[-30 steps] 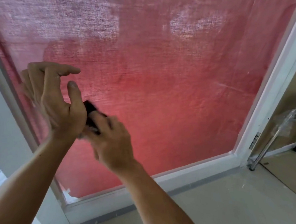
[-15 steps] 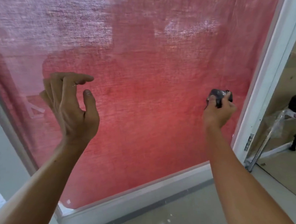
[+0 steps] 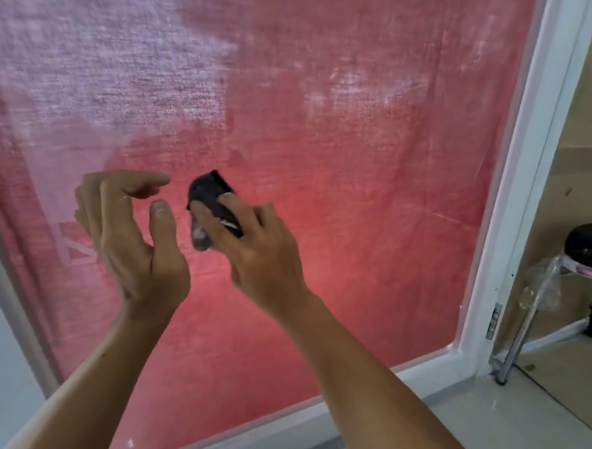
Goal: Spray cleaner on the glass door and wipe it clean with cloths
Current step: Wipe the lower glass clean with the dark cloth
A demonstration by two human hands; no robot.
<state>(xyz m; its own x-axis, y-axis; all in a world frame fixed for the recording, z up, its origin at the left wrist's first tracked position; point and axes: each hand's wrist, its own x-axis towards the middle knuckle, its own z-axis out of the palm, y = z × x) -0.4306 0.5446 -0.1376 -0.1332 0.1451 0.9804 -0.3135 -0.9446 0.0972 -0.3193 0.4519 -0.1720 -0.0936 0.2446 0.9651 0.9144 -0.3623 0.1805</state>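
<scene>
Behind the glass door [image 3: 371, 186] hangs red fabric, hazy white across the top. Your right hand [image 3: 262, 257] pinches a dark cloth [image 3: 211, 198] in its grip against the pane to wipe; your left hand [image 3: 134, 239] hovers beside it, fingers relaxed, holding nothing.

A black stool [image 3: 590, 247] — legs plastic-wrapped — stands at right, a red fabric [image 3: 352, 152] behind the pane.

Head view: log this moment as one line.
right hand: grips black cloth | left hand: open, empty | glass door: hazy streaks
</scene>
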